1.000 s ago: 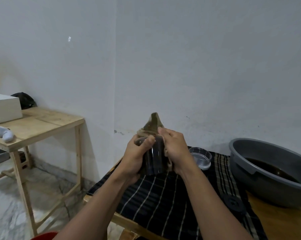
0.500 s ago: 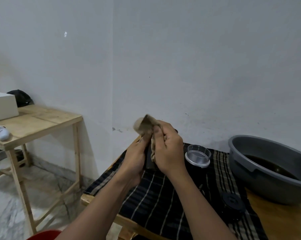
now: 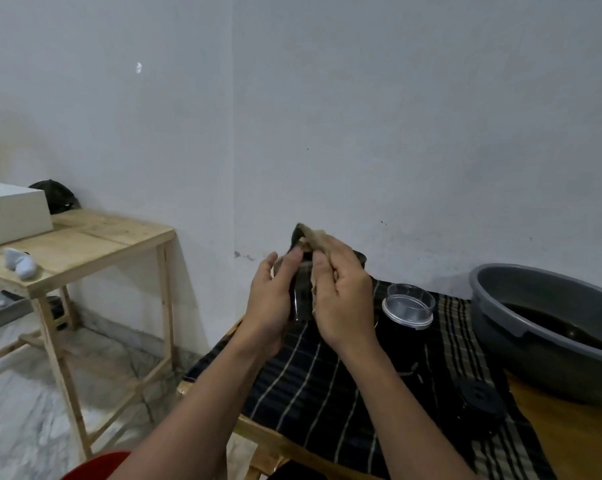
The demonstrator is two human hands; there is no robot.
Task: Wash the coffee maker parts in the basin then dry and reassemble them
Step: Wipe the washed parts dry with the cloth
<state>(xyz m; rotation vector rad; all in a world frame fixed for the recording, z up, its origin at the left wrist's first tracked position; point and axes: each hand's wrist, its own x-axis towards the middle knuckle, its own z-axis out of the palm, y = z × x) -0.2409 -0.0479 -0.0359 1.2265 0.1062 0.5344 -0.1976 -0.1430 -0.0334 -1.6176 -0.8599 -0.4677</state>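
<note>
Desk at far left: well apart from the work, bearing a white box, a black cap and a small white object; judged no part of the washing.
Left hand: fingers curled round the dark cylinder, steadying it upright for rubbing.
Dark cylinder: held in the air between both hands, above the far left of the striped cloth; out of the basin, so judged washed and now being dried.
Brown rag: laid over the cylinder's top with one corner poking up, placed to take water off rim and wall.
Right hand: fingers pinching the rag and pressing it against the cylinder's side.
Striped cloth: spread over the near desk, probably as a resting place for wet parts and a catcher of drips.
Clear lid: set on something black just right of the hands, hard to tell from the dark cloth; parked within reach, likely awaiting reassembly.
Black round part: lying flat on the striped cloth, close to the basin.
Grey basin: at far right on the desk, holding dark water; no parts visible inside.
Stage: drying in hand, reassembly not yet begun.
</note>
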